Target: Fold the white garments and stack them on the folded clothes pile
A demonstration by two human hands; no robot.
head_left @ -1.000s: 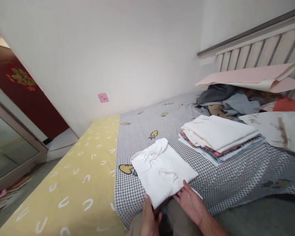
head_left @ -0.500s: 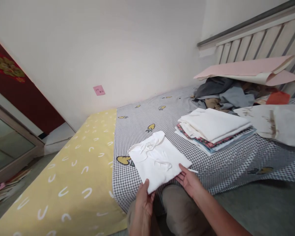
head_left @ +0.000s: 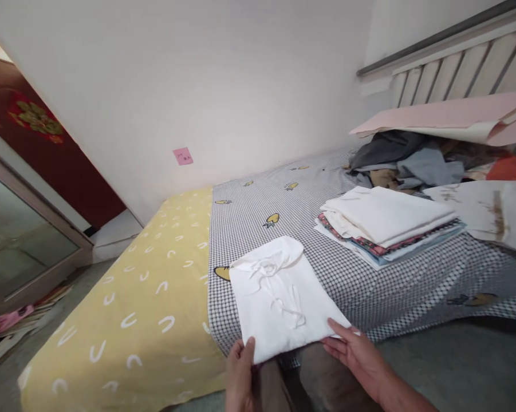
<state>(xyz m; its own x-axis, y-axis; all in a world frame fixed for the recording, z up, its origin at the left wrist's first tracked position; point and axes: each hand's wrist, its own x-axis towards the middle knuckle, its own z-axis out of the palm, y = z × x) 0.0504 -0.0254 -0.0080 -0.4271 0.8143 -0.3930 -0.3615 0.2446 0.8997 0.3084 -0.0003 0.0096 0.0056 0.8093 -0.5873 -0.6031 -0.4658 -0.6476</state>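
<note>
A folded white top (head_left: 279, 306) with a collar and thin tie strings bunched on its front lies at the near edge of the bed, its lower end over my knees. My left hand (head_left: 240, 366) pinches its near left corner, thumb above and fingers beneath. At the near right corner, my right hand (head_left: 354, 352) grips the cloth the same way, with a short bit of string sticking out beside it. To the right sits a stack of folded clothes (head_left: 390, 220), white on top with patterned and light blue pieces below.
The bed has a checked sheet (head_left: 258, 194) and a yellow sheet (head_left: 167, 286) on the left. A heap of loose clothes (head_left: 416, 157) lies at the far right under a pink board (head_left: 446, 114), near a radiator (head_left: 455, 68). A stained pale cloth (head_left: 489, 212) lies in front.
Both hands have drawn the white top a little nearer to me, and it lies flatter. The view has shifted slightly to the left.
</note>
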